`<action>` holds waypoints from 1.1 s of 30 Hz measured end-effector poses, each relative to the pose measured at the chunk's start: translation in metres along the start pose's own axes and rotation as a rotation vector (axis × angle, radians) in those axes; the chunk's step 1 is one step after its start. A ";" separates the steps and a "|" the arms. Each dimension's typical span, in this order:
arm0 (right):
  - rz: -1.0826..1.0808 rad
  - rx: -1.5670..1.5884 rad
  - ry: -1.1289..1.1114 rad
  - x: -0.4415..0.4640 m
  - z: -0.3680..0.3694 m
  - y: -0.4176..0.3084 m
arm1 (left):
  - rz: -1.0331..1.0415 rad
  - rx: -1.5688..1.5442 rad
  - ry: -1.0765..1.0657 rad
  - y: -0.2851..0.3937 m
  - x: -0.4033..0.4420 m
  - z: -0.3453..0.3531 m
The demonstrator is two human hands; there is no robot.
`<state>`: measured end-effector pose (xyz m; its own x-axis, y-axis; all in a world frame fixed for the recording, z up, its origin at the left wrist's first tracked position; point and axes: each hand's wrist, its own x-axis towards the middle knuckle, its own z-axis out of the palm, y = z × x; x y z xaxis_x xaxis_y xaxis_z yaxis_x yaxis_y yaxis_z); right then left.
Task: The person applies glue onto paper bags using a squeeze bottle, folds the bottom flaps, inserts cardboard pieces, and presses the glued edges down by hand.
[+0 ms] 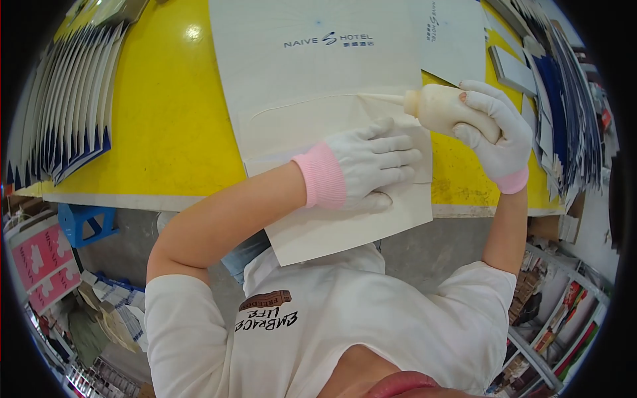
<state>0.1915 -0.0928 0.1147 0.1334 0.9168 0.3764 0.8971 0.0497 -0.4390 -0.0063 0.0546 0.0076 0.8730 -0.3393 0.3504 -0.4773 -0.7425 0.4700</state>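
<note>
My left hand, in a white glove with a pink cuff, lies flat with fingers spread on a large white paper sheet printed "NAIVE HOTEL". Its lower flap hangs past the table's front edge. In my right hand, gloved the same way, a squeeze bottle of cream-coloured liquid is tilted on its side, nozzle toward the left. A thin line of liquid stretches from the nozzle and curves across the sheet, just beyond my left fingers.
The yellow table holds a fanned row of folded paper bags at left. A second printed sheet lies at back right, near a pale block and stacked bags. A blue stool stands below left.
</note>
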 end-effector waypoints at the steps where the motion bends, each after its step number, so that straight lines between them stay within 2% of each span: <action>1: 0.020 -0.009 0.004 -0.005 -0.004 0.003 | -0.006 -0.015 -0.003 0.001 0.000 0.000; 10: 0.231 -0.036 0.020 -0.040 -0.031 0.021 | -0.058 -0.021 -0.130 0.004 0.003 -0.010; 15: 0.244 -0.033 0.035 -0.047 -0.036 0.024 | -0.061 -0.023 -0.129 0.002 0.002 -0.007; 26: 0.209 -0.141 -0.089 -0.046 -0.065 -0.008 | -0.018 0.065 -0.112 0.001 0.003 -0.006; 30: 0.412 0.016 0.011 -0.063 -0.080 -0.031 | 0.002 0.093 -0.037 -0.004 0.003 -0.003; 33: 0.430 0.264 0.059 -0.092 -0.077 -0.046 | -0.038 0.005 0.017 -0.005 0.001 -0.004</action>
<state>0.1708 -0.2101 0.1634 0.4974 0.8530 0.1580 0.6196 -0.2218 -0.7529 -0.0029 0.0600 0.0085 0.8885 -0.3012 0.3462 -0.4435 -0.7574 0.4792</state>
